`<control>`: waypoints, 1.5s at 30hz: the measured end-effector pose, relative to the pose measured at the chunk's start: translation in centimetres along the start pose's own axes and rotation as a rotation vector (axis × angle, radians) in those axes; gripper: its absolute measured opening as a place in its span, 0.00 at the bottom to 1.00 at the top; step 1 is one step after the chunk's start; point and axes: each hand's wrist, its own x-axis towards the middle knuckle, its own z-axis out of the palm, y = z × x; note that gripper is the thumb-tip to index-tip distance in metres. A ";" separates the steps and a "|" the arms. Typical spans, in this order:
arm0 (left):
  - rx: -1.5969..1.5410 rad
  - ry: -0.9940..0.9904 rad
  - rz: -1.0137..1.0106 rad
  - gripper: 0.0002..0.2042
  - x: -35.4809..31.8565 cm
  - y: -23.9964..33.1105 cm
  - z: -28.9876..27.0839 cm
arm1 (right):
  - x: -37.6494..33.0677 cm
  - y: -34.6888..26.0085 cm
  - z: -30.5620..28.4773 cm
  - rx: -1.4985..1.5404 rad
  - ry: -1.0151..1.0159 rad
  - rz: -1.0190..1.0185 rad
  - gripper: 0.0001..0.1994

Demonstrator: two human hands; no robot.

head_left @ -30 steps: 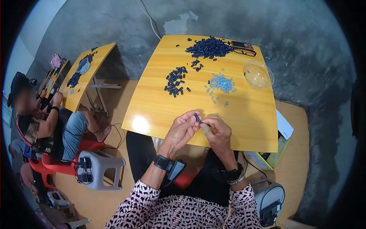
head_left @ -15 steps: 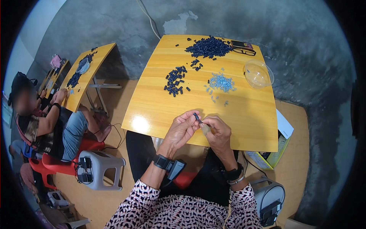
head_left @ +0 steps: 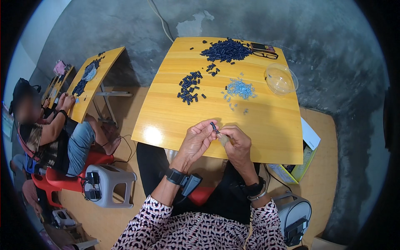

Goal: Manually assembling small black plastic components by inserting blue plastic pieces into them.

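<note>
My left hand [head_left: 198, 141] pinches a small dark cylindrical plastic piece [head_left: 213, 126] over the table's near edge. The fingertips of my right hand [head_left: 236, 142] close on the lower end of the same piece; whether they also hold something smaller cannot be made out. A pale covering wraps part of a right-hand finger. Beyond my hands lie a loose group of dark pieces [head_left: 189, 88] and, right of it, a scatter of tiny clear-blue parts [head_left: 240, 89]. A large heap of dark pieces [head_left: 227, 51] covers part of the far edge.
A clear round plastic bowl [head_left: 281, 79] stands at the right of the yellow table [head_left: 166, 121], near eyeglasses [head_left: 265, 55] and a calculator-like device [head_left: 262, 48]. A yellow-green box [head_left: 301, 168] sits on the floor at right. Another person [head_left: 50, 125] works at a table on the left.
My hands stay together on the dark piece, with barely any shift. The whole view has moved very slightly; the piles look the same.
</note>
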 end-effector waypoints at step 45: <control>0.084 0.082 -0.033 0.14 -0.2 0.2 0.7 | -0.2 -0.5 0.0 -0.160 0.000 -0.084 0.09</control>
